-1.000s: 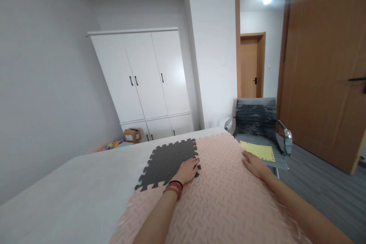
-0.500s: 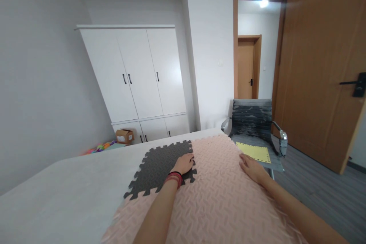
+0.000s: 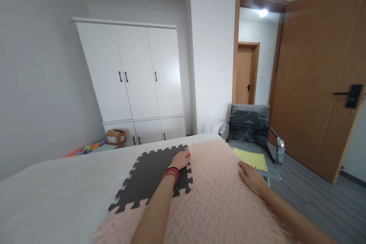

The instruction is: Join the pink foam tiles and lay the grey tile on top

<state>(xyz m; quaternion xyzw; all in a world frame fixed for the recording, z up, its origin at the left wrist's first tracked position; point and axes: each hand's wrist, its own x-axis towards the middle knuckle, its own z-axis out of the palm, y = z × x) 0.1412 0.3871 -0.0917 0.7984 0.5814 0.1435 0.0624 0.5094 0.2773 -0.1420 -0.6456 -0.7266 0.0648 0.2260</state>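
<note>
My left hand, with red bands and a dark band at the wrist, rests on the right side of a dark grey foam tile. Its fingers are curled in at the seam with a pink foam tile, and nothing shows in them. The grey tile has jigsaw-cut edges; its left and far teeth lie free on the white surface. Over at the right edge of the pink matting lies my right hand, fingers stretched out and touching the pink foam. More pink foam borders the near side of the grey tile.
The white tabletop extends to the left. Beyond the right edge stands a grey chair with a yellow foam sheet on its seat. A cardboard box, colourful items, a white cabinet and an open door are farther back.
The view has shifted slightly. My left hand has stayed at the seam, with its fingers now more curled. My right hand remains at the pink foam's right edge.
</note>
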